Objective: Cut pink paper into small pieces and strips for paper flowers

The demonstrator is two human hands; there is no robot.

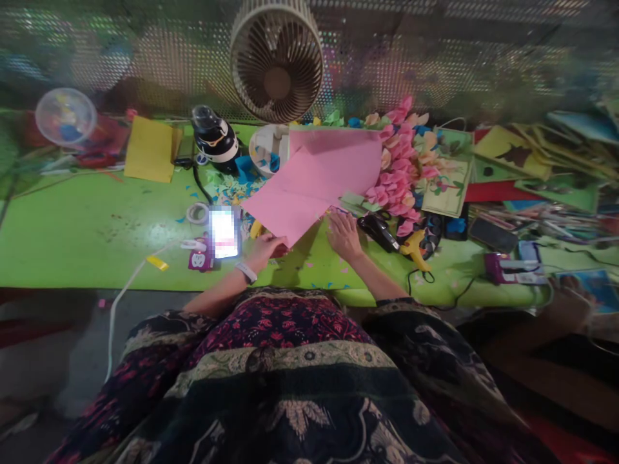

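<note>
A large sheet of pink paper lies at an angle in front of me, its near corner pointing toward my body. That corner is pinched between the fingers of my left hand. My right hand lies palm down on the green table, fingers stretched out, by the sheet's right edge; whether its fingertips touch the paper I cannot tell. Another pink sheet is behind the first. Right of my right hand are a black stapler and a yellow glue gun.
Pink paper petals are heaped at the right. A fan stands at the back. A lit phone, a tape roll and a purple power strip are at the left. Another person's hand shows at far right.
</note>
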